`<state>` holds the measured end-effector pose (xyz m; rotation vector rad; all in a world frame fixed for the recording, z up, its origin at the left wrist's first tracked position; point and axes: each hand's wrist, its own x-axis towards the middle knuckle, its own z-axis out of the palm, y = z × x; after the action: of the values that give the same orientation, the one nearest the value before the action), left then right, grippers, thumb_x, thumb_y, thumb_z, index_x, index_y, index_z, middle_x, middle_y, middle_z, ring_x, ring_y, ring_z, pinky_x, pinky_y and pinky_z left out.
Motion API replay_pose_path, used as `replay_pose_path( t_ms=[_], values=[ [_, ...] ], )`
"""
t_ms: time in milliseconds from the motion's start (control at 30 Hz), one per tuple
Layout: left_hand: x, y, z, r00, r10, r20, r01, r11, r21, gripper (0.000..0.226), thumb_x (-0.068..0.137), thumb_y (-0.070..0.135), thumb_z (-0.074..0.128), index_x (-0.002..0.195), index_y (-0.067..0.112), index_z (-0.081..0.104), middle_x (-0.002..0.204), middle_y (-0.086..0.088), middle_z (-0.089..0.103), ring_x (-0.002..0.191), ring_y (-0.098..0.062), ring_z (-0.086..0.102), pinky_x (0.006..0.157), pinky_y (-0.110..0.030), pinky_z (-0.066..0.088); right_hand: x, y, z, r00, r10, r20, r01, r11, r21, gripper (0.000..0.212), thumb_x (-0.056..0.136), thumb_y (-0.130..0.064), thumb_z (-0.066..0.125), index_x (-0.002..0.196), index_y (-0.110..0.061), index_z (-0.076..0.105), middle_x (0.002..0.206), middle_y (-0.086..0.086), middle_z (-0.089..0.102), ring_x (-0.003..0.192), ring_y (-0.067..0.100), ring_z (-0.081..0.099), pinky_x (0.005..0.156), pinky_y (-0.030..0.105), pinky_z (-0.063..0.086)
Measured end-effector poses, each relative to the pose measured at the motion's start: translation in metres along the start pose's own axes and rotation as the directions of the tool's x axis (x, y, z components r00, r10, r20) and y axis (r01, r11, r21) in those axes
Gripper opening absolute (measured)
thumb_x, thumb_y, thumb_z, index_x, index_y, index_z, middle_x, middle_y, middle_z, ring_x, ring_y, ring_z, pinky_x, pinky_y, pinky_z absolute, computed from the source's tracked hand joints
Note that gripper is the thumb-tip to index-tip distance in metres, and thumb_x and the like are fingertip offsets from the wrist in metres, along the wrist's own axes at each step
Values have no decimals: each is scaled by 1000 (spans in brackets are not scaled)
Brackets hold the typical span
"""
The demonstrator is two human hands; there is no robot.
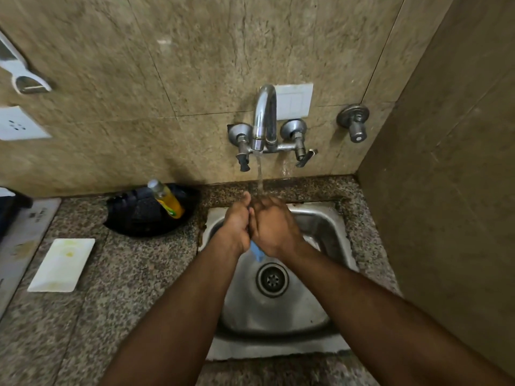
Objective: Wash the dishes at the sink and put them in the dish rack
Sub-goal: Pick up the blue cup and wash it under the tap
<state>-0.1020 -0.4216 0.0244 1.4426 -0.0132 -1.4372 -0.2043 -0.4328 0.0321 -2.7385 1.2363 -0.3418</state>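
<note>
Both hands meet under the running tap (264, 118) over the sink (328, 218): left hand (237, 222) and right hand (274, 231) curl around a small blue thing (257, 253), mostly hidden. Best keep it in the stream, low in the basin, turning it slowly

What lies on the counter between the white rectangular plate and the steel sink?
In the head view, only bare speckled granite counter lies between the white plate and the sink. The black bowl with the yellow bottle stands further back.

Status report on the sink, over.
Both hands, left hand and right hand, clasped round a blue item under running tap. Sink basin unobstructed.
</note>
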Motion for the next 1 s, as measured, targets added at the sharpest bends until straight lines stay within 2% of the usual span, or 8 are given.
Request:
replay_pose_path(
  t_ms=[133,300,400,500,667,767,867,1000],
  values=[
    [-1,-9,4,989,134,-58,-126,984,124,39,102,45,57,96,13,78,101,-13,80,95,-29,75,95,-43,60,7,14,1,998,62,-10,-60,987,152,40,101,-31,37,104,-11,72,101,14,73,91,31,68,83,36,52],
    [-8,-28,2,969,237,-64,-226,963,147,55,94,61,57,104,11,77,102,-23,76,91,-40,74,88,-62,59,41,30,-4,921,234,311,-310,924,222,42,103,-33,42,101,-6,74,108,21,72,98,36,68,80,35,50],
    [-10,-21,0,990,126,61,-126,992,-8,66,92,71,53,110,12,77,113,-22,76,100,-36,74,99,-57,56,33,26,-7,961,229,156,-264,927,267,44,104,-33,40,90,-7,73,92,18,73,83,34,69,70,33,50],
    [-1,-2,-4,994,14,104,-9,999,-48,75,97,71,42,115,6,75,119,-20,74,112,-35,70,107,-47,50,9,8,0,999,38,3,-38,997,67,48,102,-35,30,102,-10,70,99,13,72,90,29,67,85,38,53],
    [0,0,2,998,61,15,-62,994,85,42,105,41,52,111,6,74,113,-17,76,102,-29,73,99,-40,56,-1,15,8,999,29,-21,-24,984,178,48,101,-31,30,116,-7,69,113,13,70,103,28,63,98,37,46],
    [-11,-10,5,991,122,48,-130,966,224,36,105,43,55,96,13,74,84,-10,76,74,-24,72,73,-36,60,16,25,-3,947,264,185,-314,884,345,49,103,-36,32,101,-5,71,107,19,71,96,35,65,84,37,50],
    [-16,-23,0,966,230,118,-256,914,316,42,106,42,52,108,4,70,87,-13,74,66,-19,71,55,-28,56,34,41,-14,840,304,449,-472,817,330,40,107,-22,37,120,2,65,125,23,64,118,38,59,100,39,48],
    [-16,-35,-9,954,220,205,-266,936,231,40,103,37,58,124,4,66,102,-17,73,82,-26,72,66,-33,58,40,51,-11,787,347,510,-516,824,234,33,104,-20,41,108,-4,69,124,23,67,111,36,64,91,36,48]
  ],
)
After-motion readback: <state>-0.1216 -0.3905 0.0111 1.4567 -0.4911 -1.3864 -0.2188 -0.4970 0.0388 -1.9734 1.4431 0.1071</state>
